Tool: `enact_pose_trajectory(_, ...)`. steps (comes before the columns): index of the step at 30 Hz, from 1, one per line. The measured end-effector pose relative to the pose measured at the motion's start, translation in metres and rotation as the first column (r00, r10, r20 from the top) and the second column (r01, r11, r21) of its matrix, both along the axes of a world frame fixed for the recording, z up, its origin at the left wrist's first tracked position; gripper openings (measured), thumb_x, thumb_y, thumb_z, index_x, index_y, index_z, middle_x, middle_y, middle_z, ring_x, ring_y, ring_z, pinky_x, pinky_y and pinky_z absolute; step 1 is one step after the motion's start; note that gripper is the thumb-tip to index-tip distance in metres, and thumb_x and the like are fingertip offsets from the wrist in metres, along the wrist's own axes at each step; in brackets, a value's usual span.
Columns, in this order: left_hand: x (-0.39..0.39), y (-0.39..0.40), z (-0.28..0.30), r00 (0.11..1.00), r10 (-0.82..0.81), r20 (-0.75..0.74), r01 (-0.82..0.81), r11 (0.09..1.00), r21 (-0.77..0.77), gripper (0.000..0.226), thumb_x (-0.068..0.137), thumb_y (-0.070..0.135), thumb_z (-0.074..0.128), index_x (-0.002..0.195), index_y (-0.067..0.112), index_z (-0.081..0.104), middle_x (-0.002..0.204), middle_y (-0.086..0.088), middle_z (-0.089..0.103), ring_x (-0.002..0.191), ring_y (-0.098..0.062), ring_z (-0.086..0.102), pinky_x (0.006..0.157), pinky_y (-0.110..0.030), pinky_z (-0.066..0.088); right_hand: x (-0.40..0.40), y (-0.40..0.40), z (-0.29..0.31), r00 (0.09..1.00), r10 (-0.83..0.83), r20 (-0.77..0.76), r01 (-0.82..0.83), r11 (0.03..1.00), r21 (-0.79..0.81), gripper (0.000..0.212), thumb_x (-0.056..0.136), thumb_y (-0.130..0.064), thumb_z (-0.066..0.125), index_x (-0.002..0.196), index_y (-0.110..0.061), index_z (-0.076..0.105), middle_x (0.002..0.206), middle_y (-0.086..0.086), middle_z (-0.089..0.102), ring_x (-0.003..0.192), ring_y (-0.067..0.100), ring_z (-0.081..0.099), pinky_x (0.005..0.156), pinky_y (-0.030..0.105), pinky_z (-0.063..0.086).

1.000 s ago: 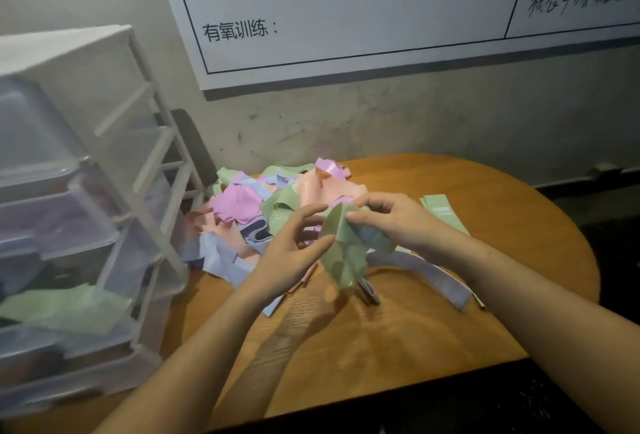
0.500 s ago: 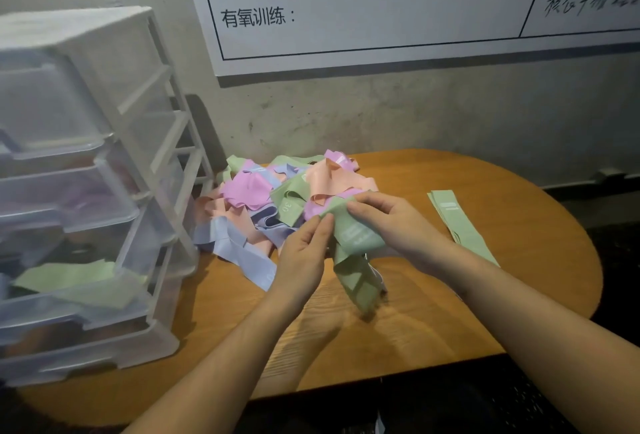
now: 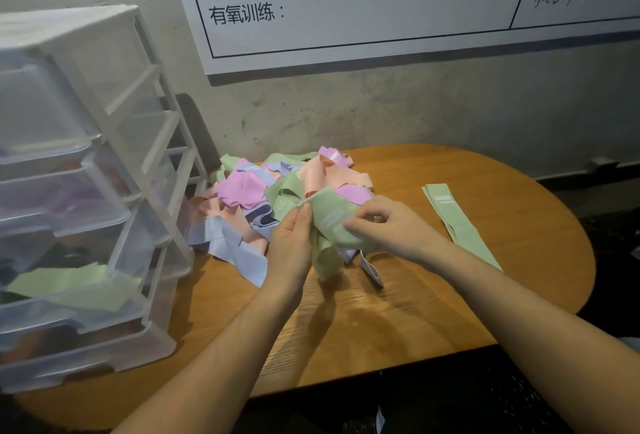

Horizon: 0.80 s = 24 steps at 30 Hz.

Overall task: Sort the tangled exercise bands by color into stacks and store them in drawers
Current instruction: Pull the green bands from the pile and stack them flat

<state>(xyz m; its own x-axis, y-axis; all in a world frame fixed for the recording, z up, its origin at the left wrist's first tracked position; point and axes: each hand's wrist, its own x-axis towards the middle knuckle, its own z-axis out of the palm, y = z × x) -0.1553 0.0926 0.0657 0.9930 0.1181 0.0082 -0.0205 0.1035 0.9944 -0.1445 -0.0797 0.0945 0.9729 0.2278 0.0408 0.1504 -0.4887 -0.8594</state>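
Both the left hand (image 3: 291, 243) and right hand (image 3: 388, 225) pinch the green band (image 3: 329, 225) in front of the pile (image 3: 277, 187); it now hangs shorter.

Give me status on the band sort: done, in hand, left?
Done: some green bands lie in a drawer of the drawer unit, and a flat green stack sits on the table. In hand: left hand and right hand grip a green band. Left: the mixed tangled pile.

Drawer unit (image 3: 79, 191) cut off left; lower drawer contents blurred.
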Motion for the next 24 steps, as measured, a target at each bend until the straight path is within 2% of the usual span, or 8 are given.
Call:
enact_pose_trajectory(4, 0.001, -0.002, 0.002, 1.000, 0.007, -0.029, -0.007, 1.000, 0.029, 0.029, 0.106, 0.037, 0.045, 0.096, 0.028, 0.071, 0.089, 0.014, 0.073, 0.092, -0.005, 0.066, 0.087, -0.028, 0.051, 0.006, -0.002, -0.009, 0.995, -0.038, 0.094, 0.049, 0.992, -0.115, 0.034, 0.095, -0.035, 0.064, 0.078, -0.009, 0.075, 0.100, -0.001, 0.062, 0.092, 0.004, 0.056, 0.073, 0.011, 0.040)
enact_pose_trajectory(6, 0.004, -0.002, 0.003, 0.999, -0.010, -0.039, 0.010, 1.000, -0.003, 0.029, 0.107, 0.036, 0.045, 0.103, 0.026, 0.072, 0.101, 0.007, 0.075, 0.103, -0.013, 0.068, 0.094, -0.035, 0.053, 0.007, -0.004, -0.012, 0.999, -0.036, 0.034, 0.036, 0.999, 0.010, 0.033, 0.097, -0.033, 0.062, 0.081, -0.008, 0.075, 0.101, 0.002, 0.065, 0.091, 0.004, 0.059, 0.080, 0.017, 0.046)
enact_pose_trajectory(7, 0.005, -0.003, 0.004, 0.998, -0.027, -0.049, 0.025, 0.999, -0.033, 0.029, 0.107, 0.035, 0.044, 0.108, 0.024, 0.071, 0.106, 0.004, 0.076, 0.106, -0.016, 0.069, 0.094, -0.036, 0.054, 0.006, -0.003, -0.012, 0.999, -0.029, -0.016, 0.031, 0.994, 0.110, 0.034, 0.098, -0.034, 0.061, 0.084, -0.006, 0.075, 0.099, 0.009, 0.067, 0.089, 0.009, 0.061, 0.083, 0.030, 0.051)
enact_pose_trajectory(9, 0.007, -0.003, 0.007, 0.996, -0.052, -0.076, 0.045, 0.995, -0.090, 0.031, 0.108, 0.033, 0.042, 0.113, 0.019, 0.069, 0.108, -0.001, 0.076, 0.103, -0.019, 0.071, 0.089, -0.035, 0.057, 0.004, -0.001, -0.012, 0.995, -0.026, -0.094, 0.049, 0.965, 0.259, 0.037, 0.100, -0.037, 0.058, 0.078, -0.010, 0.071, 0.082, 0.013, 0.066, 0.078, 0.012, 0.060, 0.072, 0.041, 0.054)
enact_pose_trajectory(13, 0.009, -0.006, 0.014, 0.993, -0.080, -0.091, 0.059, 0.976, -0.212, 0.032, 0.108, 0.031, 0.040, 0.116, 0.014, 0.066, 0.104, -0.006, 0.075, 0.097, -0.019, 0.070, 0.091, -0.041, 0.055, 0.004, 0.006, -0.021, 0.997, -0.044, -0.064, 0.058, 0.971, 0.231, 0.040, 0.099, -0.045, 0.056, 0.065, -0.025, 0.060, 0.066, -0.013, 0.056, 0.064, 0.003, 0.048, 0.064, 0.027, 0.038)
enact_pose_trajectory(17, 0.011, -0.007, 0.015, 0.985, -0.105, -0.135, 0.063, 0.956, -0.288, 0.031, 0.109, 0.032, 0.039, 0.118, 0.017, 0.065, 0.106, -0.003, 0.076, 0.094, -0.016, 0.073, 0.082, -0.038, 0.059, 0.005, 0.008, -0.024, 0.996, -0.030, -0.081, 0.055, 0.944, 0.326, 0.033, 0.081, -0.057, 0.067, 0.087, -0.025, 0.063, 0.084, 0.016, 0.069, 0.076, 0.015, 0.058, 0.071, 0.035, 0.042)
enact_pose_trajectory(22, 0.014, -0.008, 0.012, 0.954, -0.200, -0.222, 0.096, 0.909, -0.405, 0.040, 0.109, 0.036, 0.034, 0.116, 0.012, 0.065, 0.118, -0.013, 0.073, 0.111, -0.026, 0.070, 0.100, -0.045, 0.052, 0.008, 0.008, -0.029, 0.993, -0.034, -0.111, 0.072, 0.931, 0.359, 0.006, 0.088, -0.032, 0.071, 0.091, -0.028, 0.067, 0.086, 0.006, 0.074, 0.081, 0.012, 0.062, 0.074, 0.032, 0.044)
enact_pose_trajectory(24, 0.012, -0.011, 0.010, 0.948, -0.239, -0.212, 0.128, 0.892, -0.433, 0.041, 0.109, 0.037, 0.036, 0.126, 0.009, 0.061, 0.123, -0.015, 0.070, 0.117, -0.029, 0.067, 0.105, -0.047, 0.049, 0.008, 0.011, -0.031, 0.989, -0.057, -0.134, 0.105, 0.917, 0.386, 0.003, 0.094, -0.021, 0.068, 0.093, -0.022, 0.065, 0.076, 0.004, 0.074, 0.070, 0.006, 0.062, 0.065, 0.023, 0.045)
